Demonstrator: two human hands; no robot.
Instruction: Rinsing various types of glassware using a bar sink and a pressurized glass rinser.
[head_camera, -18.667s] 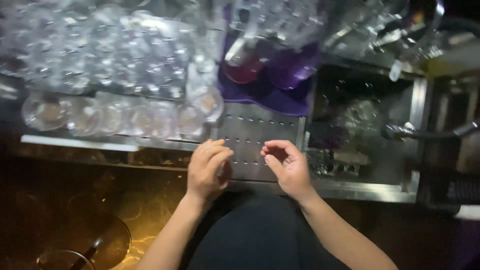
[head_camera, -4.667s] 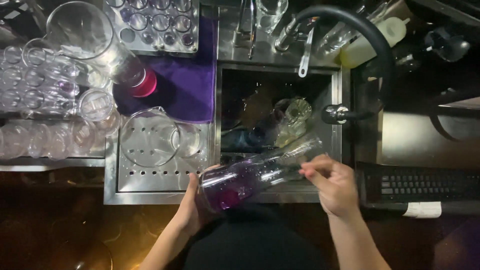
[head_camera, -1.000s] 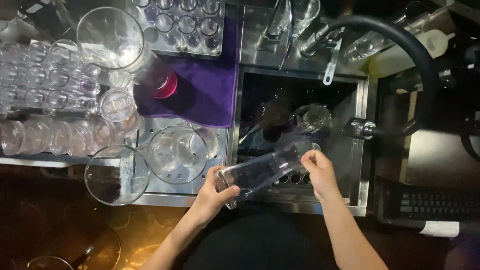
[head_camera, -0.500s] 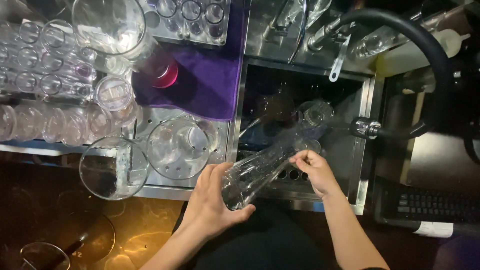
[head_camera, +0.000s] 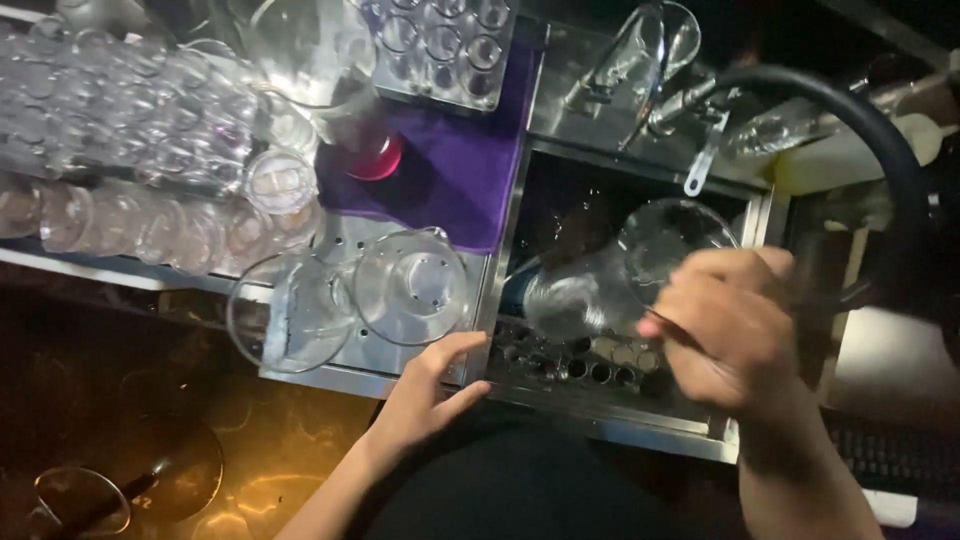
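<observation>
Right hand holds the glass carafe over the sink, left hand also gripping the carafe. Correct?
Not quite. In the head view the right hand holds the glass carafe over the sink, but the left hand is off it, resting on the front edge of the steel drain tray.

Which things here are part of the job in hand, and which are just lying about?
In hand: clear glass carafe, right hand, sink, left hand.
Lying about: two glass pitchers, rows of glasses, purple cloth, black hose.
</observation>
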